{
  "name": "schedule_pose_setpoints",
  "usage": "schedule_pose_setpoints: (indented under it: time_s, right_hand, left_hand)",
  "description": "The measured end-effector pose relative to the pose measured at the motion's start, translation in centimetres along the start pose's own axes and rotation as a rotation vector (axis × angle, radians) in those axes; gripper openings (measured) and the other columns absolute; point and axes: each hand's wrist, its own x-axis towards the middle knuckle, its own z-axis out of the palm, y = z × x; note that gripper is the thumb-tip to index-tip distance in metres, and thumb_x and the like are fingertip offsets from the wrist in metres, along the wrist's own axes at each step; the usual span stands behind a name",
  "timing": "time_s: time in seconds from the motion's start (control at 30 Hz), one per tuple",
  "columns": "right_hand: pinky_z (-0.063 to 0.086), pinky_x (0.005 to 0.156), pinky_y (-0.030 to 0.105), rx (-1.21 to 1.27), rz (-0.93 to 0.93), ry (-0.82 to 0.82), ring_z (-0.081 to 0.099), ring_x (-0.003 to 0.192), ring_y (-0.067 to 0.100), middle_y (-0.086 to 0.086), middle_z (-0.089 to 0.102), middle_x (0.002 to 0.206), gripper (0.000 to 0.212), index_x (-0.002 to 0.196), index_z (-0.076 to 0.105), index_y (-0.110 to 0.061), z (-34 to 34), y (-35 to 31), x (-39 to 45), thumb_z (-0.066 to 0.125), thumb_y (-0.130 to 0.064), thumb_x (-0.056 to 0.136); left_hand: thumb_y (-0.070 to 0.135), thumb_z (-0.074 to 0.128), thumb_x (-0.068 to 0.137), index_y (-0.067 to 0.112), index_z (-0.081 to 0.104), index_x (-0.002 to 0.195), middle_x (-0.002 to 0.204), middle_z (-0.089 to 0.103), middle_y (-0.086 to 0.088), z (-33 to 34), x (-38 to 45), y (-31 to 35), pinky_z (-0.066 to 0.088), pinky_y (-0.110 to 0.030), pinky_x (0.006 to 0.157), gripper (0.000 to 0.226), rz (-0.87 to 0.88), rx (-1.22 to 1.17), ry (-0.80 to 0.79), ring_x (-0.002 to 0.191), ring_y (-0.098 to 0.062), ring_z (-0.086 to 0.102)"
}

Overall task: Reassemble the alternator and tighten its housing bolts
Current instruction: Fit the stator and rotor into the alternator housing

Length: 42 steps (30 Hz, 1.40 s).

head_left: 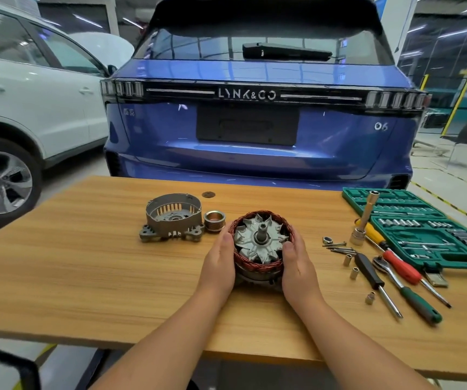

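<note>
On the wooden table, left hand and right hand clasp the copper-wound round alternator.

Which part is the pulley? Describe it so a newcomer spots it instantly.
On the wooden table, look left of the hands to the grey housing. The pulley sits just right of it: a small grooved metal ring with a copper-coloured bore, far smaller than the housing and with no windings, unlike the stator.

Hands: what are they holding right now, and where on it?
Both hands, left hand and right hand, clasp the alternator stator-rotor assembly by its opposite outer sides.
</note>
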Motion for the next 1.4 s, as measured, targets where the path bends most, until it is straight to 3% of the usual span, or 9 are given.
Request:
schedule_pose_setpoints:
  time_s: [0.1, 0.23, 0.33, 0.47, 0.6, 0.8, 1.1, 1.27, 1.4]
  right_hand:
    - [0.036, 0.118, 0.045, 0.018, 0.011, -0.027, 0.037, 0.145, 0.014, -0.007, 0.038, 0.159, 0.078, 0.16, 0.02, -0.037, -0.1, -0.1, -0.3, 0.025, -0.073, 0.09]
    - [0.024, 0.121, 0.035, 0.008, 0.041, -0.093, 0.023, 0.15, 0.01, -0.014, 0.022, 0.166, 0.082, 0.159, 0.009, -0.046, -0.6, -0.1, -0.7, 0.026, -0.079, 0.086]
    - [0.022, 0.122, 0.034, 0.009, 0.048, -0.099, 0.02, 0.151, 0.008, -0.016, 0.019, 0.166, 0.089, 0.158, 0.007, -0.047, -0.7, -0.1, -1.1, 0.026, -0.086, 0.08]
    - [0.026, 0.123, 0.04, -0.004, 0.052, -0.091, 0.025, 0.151, 0.011, -0.013, 0.024, 0.166, 0.088, 0.159, 0.008, -0.046, -0.7, 0.1, -1.0, 0.026, -0.085, 0.082]
    - [0.028, 0.118, 0.034, -0.003, 0.046, -0.09, 0.027, 0.148, 0.011, -0.015, 0.026, 0.164, 0.088, 0.157, 0.009, -0.048, -0.8, 0.3, -1.0, 0.026, -0.088, 0.08]
    - [0.029, 0.12, 0.039, -0.006, 0.052, -0.093, 0.028, 0.149, 0.011, -0.015, 0.027, 0.164, 0.087, 0.158, 0.01, -0.046, -0.9, 0.4, -0.8, 0.027, -0.084, 0.082]
    - [0.028, 0.116, 0.037, -0.057, 0.076, -0.104, 0.028, 0.149, 0.017, -0.011, 0.022, 0.166, 0.095, 0.158, 0.001, -0.049, -0.8, 0.1, -1.2, 0.017, -0.093, 0.075]
    - [0.027, 0.118, 0.039, -0.14, 0.097, -0.126, 0.023, 0.152, 0.018, -0.014, 0.013, 0.168, 0.083, 0.157, -0.008, -0.049, -1.0, 0.0, -2.2, 0.021, -0.082, 0.087]
    - [0.02, 0.12, 0.037, -0.154, 0.107, -0.121, 0.016, 0.154, 0.015, -0.013, 0.01, 0.169, 0.088, 0.159, -0.009, -0.042, -1.0, -0.5, -3.2, 0.026, -0.081, 0.088]
  left_hand:
    - [0.078, 0.029, 0.09, 0.065, 0.051, 0.128, 0.127, 0.061, 0.031, -1.0, 0.0, 0.3, 0.046, -0.022, 0.098, 0.046, 0.051, 0.13, -0.029, 0.12, 0.01, 0.055]
    - [0.05, 0.042, 0.104, 0.026, 0.053, 0.142, 0.136, 0.056, 0.013, -5.6, 3.4, 0.6, 0.041, -0.033, 0.105, 0.046, 0.245, 0.782, 0.054, 0.131, -0.011, 0.05]
    - [0.044, 0.056, 0.1, 0.022, 0.042, 0.153, 0.155, 0.046, 0.004, -8.7, 6.2, 1.1, 0.029, -0.042, 0.121, 0.059, 0.21, 1.229, 0.105, 0.145, -0.017, 0.039]
    - [0.05, 0.061, 0.096, 0.024, 0.024, 0.161, 0.167, 0.027, 0.002, -9.8, 8.3, 1.4, 0.007, -0.049, 0.126, 0.079, 0.108, 1.462, 0.078, 0.155, -0.018, 0.022]
    - [0.048, 0.064, 0.094, 0.025, 0.031, 0.155, 0.16, 0.039, 0.001, -9.9, 8.9, 1.0, 0.015, -0.054, 0.126, 0.074, 0.033, 1.493, 0.017, 0.15, -0.021, 0.029]
    - [0.047, 0.06, 0.098, 0.025, 0.042, 0.145, 0.15, 0.046, -0.001, -9.9, 8.7, 1.4, 0.035, -0.059, 0.115, 0.055, -0.05, 1.521, 0.002, 0.142, -0.026, 0.036]
    - [0.077, 0.064, 0.081, 0.027, 0.053, 0.123, 0.126, 0.056, 0.002, -9.1, 5.9, 1.6, 0.05, -0.054, 0.098, 0.066, -0.081, 1.578, -0.031, 0.123, -0.024, 0.049]
    - [0.073, 0.065, 0.082, 0.021, 0.054, 0.128, 0.131, 0.059, 0.002, -10.0, 3.9, 2.5, 0.054, -0.044, 0.094, 0.07, -0.026, 1.469, -0.041, 0.122, -0.021, 0.053]
    - [0.069, 0.07, 0.081, 0.019, 0.06, 0.108, 0.1, 0.064, 0.002, -10.2, 2.3, 4.4, 0.053, -0.033, 0.071, 0.058, -0.018, 1.198, 0.089, 0.089, -0.015, 0.059]
